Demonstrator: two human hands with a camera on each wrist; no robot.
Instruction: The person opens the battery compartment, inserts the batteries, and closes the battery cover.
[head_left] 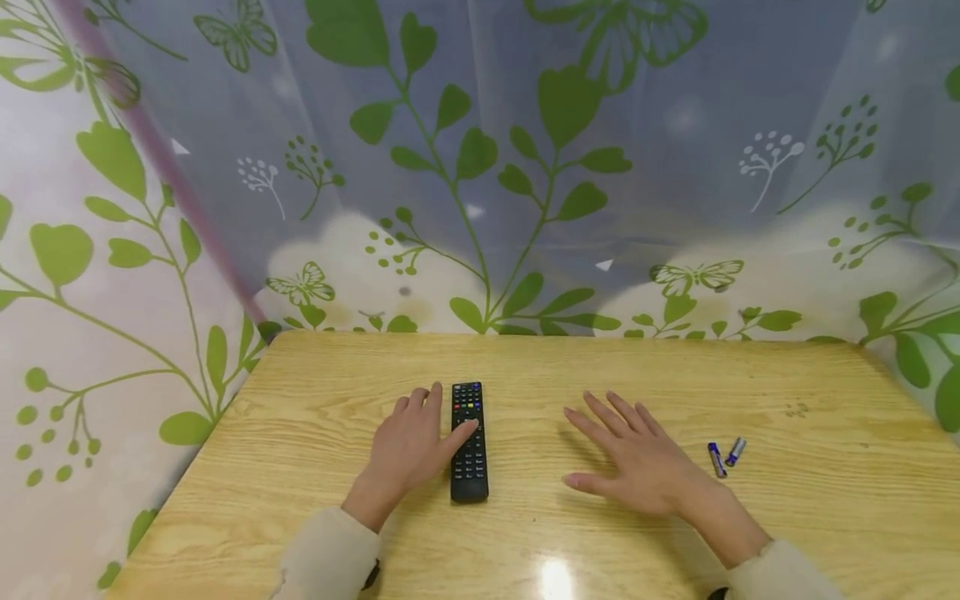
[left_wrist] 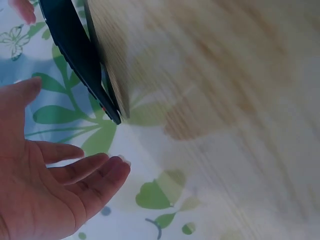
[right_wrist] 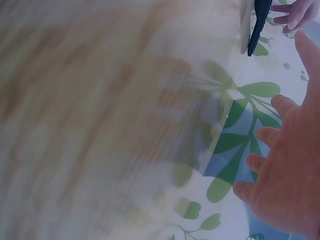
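Observation:
A black remote control [head_left: 469,467] lies lengthwise on the wooden table, its buttons facing up. Just left of it is my left hand [head_left: 408,442], with the thumb reaching over the remote in the head view. In the left wrist view a gap shows between that hand [left_wrist: 65,185] and the remote [left_wrist: 80,50]. My right hand [head_left: 637,458] is spread, palm down, over the table to the right of the remote, holding nothing. Two small blue and silver batteries [head_left: 717,460] lie beyond its wrist on the right.
The light wooden table [head_left: 337,367] ends at a hanging cloth [head_left: 660,167] printed with green leaves and butterflies, at the back and on the left. A bright light reflection shows near the front of the tabletop.

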